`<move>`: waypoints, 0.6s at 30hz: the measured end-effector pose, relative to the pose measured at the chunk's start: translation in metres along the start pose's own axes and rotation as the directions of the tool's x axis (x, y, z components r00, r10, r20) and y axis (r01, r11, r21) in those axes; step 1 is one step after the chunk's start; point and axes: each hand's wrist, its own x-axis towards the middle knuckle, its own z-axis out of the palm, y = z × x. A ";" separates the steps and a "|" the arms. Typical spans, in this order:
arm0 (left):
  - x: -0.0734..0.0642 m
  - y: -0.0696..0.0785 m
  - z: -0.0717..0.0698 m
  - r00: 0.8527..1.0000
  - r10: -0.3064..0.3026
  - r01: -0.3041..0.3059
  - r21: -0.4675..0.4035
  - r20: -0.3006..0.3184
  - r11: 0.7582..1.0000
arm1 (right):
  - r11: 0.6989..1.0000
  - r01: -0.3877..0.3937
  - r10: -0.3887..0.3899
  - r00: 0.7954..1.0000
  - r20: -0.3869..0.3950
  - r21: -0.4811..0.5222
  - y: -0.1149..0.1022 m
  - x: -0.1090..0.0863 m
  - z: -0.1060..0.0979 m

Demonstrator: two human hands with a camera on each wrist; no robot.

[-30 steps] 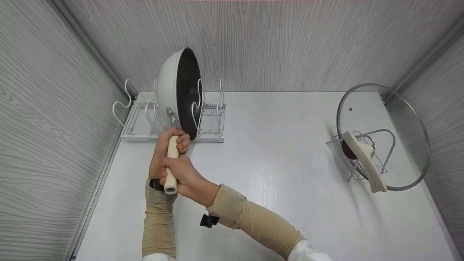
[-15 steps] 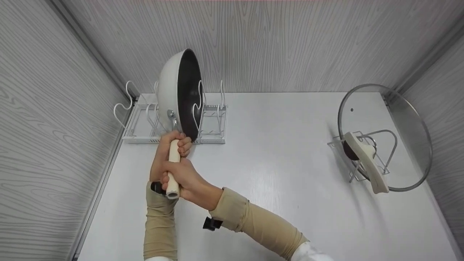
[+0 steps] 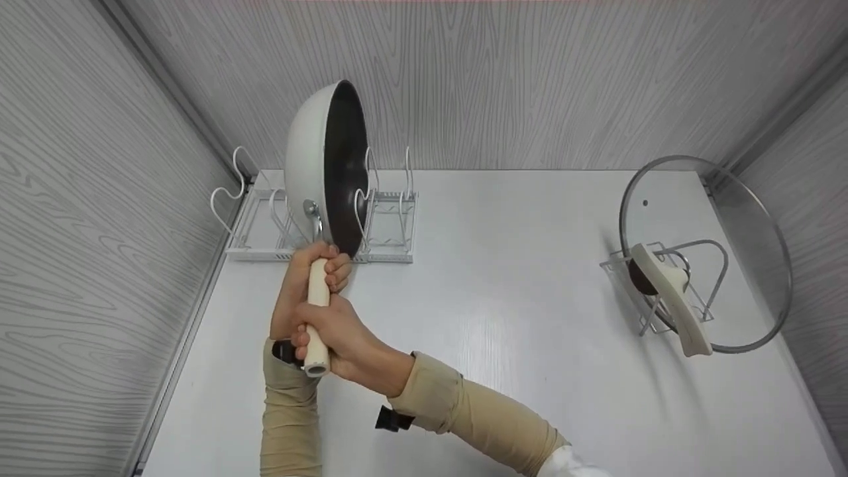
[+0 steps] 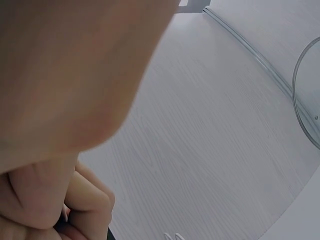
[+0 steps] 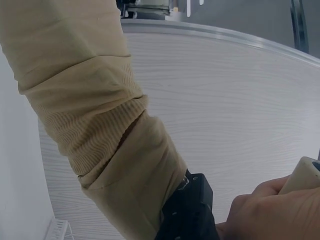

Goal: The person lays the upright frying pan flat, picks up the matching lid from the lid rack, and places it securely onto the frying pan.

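Left fingers [image 3: 339, 270], right fingers [image 3: 301, 340] grip pan [image 3: 326, 165] handle [image 3: 318, 285] beyond rack [image 3: 391, 258] front edge; wide tabletop [image 3: 510, 265] between rack and lid [image 3: 719, 222].

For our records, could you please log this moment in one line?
pan: edgewise at white rack; left grip: handle, pan side; right grip: handle, free end; lid: in stand

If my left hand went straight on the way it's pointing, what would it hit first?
Most likely the pan: your left hand grips the handle just short of it, though depth is unclear.
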 end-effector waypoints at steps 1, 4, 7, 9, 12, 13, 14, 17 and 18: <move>-0.001 0.000 0.001 1.000 0.002 -0.002 -0.006 0.001 1.000 | 1.000 0.003 -0.003 1.000 0.006 -0.004 0.000 -0.001 0.001; -0.006 0.001 0.002 1.000 0.015 -0.015 0.008 0.007 1.000 | 1.000 0.006 -0.005 1.000 0.027 -0.016 0.002 -0.005 0.003; -0.012 0.001 0.002 0.999 0.036 -0.037 0.044 0.020 0.998 | 0.999 0.009 -0.007 0.999 0.052 -0.031 0.004 -0.008 0.006; -0.015 0.002 0.003 0.998 0.046 -0.048 0.060 0.030 0.997 | 0.999 0.012 -0.010 0.998 0.067 -0.041 0.005 -0.010 0.007; -0.019 0.001 0.006 0.998 0.053 -0.054 0.051 0.037 0.997 | 0.999 0.015 -0.011 0.997 0.080 -0.046 0.006 -0.014 0.008; -0.021 0.001 0.007 0.998 0.057 -0.059 0.047 0.035 0.997 | 0.999 0.010 -0.006 0.996 0.085 -0.047 0.006 -0.015 0.008; -0.022 0.001 0.008 0.998 0.063 -0.064 0.044 0.031 0.997 | 0.999 0.007 -0.002 0.996 0.089 -0.052 0.006 -0.016 0.009; -0.027 0.001 0.012 0.996 0.083 -0.083 0.038 0.019 0.996 | 0.998 -0.003 0.009 0.994 0.105 -0.062 0.007 -0.020 0.010; -0.028 0.001 0.014 0.996 0.089 -0.090 0.036 0.017 0.995 | 0.998 -0.001 0.009 0.994 0.109 -0.069 0.007 -0.021 0.011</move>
